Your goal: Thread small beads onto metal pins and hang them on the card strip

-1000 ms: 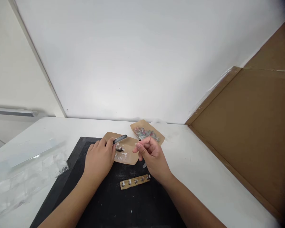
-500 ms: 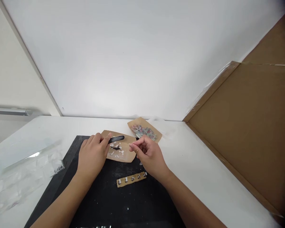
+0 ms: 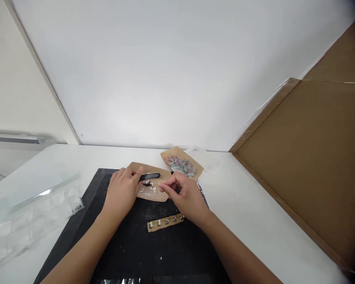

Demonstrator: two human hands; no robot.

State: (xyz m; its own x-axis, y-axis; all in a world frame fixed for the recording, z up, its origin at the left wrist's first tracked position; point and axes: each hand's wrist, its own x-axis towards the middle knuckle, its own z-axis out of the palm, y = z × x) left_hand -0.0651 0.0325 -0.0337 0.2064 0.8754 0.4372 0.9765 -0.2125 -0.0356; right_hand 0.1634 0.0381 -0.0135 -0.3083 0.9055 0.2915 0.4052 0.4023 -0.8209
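Observation:
My left hand [image 3: 122,191] is closed on a slim tool with a rounded black handle [image 3: 150,176]; its other end is hidden by my hand, so I cannot tell its kind. Beneath it lies a brown paper tray [image 3: 164,196] with small white pieces [image 3: 149,192] and a dark bit in it. Over the tray's right side, my right hand [image 3: 185,195] pinches thumb and forefinger together; whatever sits between them is too small to name. Nearer to me on the black mat, a short tan strip [image 3: 162,226] carries several round metal parts, some with white tabs.
Behind my right hand, a second brown tray [image 3: 195,163] holds colourful plastic-wrapped bits. Clear plastic packaging [image 3: 32,221] covers the table's left side. The black mat [image 3: 136,252] lies under my arms. A cardboard panel [image 3: 301,157] stands at the right, a white wall [image 3: 165,79] behind.
The view has shifted slightly, so most things sit a little further right. My hands stay over the tray, the black handle still in my left and my right still pinching, now closer to the handle.

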